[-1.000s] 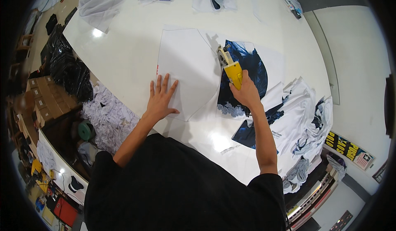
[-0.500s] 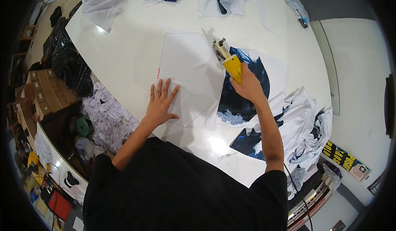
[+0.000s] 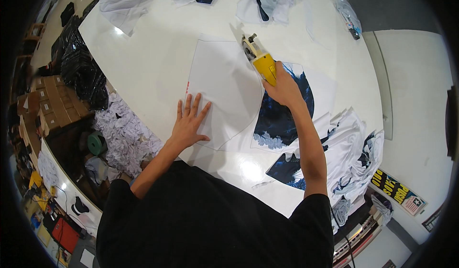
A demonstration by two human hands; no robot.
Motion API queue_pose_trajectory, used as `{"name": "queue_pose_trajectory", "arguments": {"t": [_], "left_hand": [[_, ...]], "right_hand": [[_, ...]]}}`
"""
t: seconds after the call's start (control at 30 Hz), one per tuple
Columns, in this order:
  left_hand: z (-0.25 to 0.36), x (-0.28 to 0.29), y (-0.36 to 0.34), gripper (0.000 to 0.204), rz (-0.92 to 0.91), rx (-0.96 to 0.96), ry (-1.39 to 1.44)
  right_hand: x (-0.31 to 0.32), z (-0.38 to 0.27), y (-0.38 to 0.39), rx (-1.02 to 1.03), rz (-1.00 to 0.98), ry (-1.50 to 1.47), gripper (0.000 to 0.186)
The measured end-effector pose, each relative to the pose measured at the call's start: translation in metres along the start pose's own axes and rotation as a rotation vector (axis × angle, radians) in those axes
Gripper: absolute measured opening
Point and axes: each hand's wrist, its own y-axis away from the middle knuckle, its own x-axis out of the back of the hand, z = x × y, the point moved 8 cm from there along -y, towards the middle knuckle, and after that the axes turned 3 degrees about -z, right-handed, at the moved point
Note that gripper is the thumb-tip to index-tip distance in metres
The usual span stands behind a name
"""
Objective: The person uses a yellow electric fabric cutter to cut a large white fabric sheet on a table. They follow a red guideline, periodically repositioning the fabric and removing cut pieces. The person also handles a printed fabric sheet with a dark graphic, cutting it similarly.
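Note:
My left hand (image 3: 190, 123) lies flat with fingers spread on the lower left part of a white fabric panel (image 3: 222, 81). In my right hand (image 3: 285, 87) is a yellow electric rotary cutter (image 3: 265, 68), gripped by its body. The cutter's round blade head is at the panel's upper right edge; whether the blade touches the cloth I cannot tell. Just right of the white panel lies a dark blue printed fabric piece (image 3: 279, 120), partly under my right hand and forearm. A smaller blue printed piece (image 3: 287, 169) sits nearer to me.
Crumpled white and blue fabric (image 3: 351, 148) is heaped at the table's right side. More cloth pieces (image 3: 272, 0) lie along the far edge, near a clear plastic bag (image 3: 345, 10). Left of the white table (image 3: 143, 72) are white scraps (image 3: 124, 134), a black bag (image 3: 79, 72) and cardboard boxes (image 3: 57, 105).
My right hand has moved the cutter slightly left and away from me, along the panel's right edge. My left hand stays flat on the panel. The whole view has shifted slightly.

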Motion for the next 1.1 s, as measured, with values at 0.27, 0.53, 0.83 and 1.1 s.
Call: {"name": "queue_pose_trajectory", "arguments": {"t": [0.27,0.53,0.83,1.1], "left_hand": [[-0.001,-0.004,0.001,0.133,0.006,0.002,0.006],[-0.119,0.052,0.029,0.148,-0.088,0.111,-0.347],[-0.158,0.129,-0.023,0.095,0.384,0.307,-0.249],[-0.09,0.031,-0.026,0.154,-0.045,0.201,-0.174]], "right_hand": [[0.0,-0.024,-0.025,-0.125,-0.067,-0.061,0.05],[-0.001,-0.013,0.019,-0.193,0.186,-0.175,0.058],[-0.041,-0.012,0.16,-0.405,0.177,-0.344,0.059],[-0.1,-0.051,0.238,-0.403,0.144,-0.293,0.057]]}}
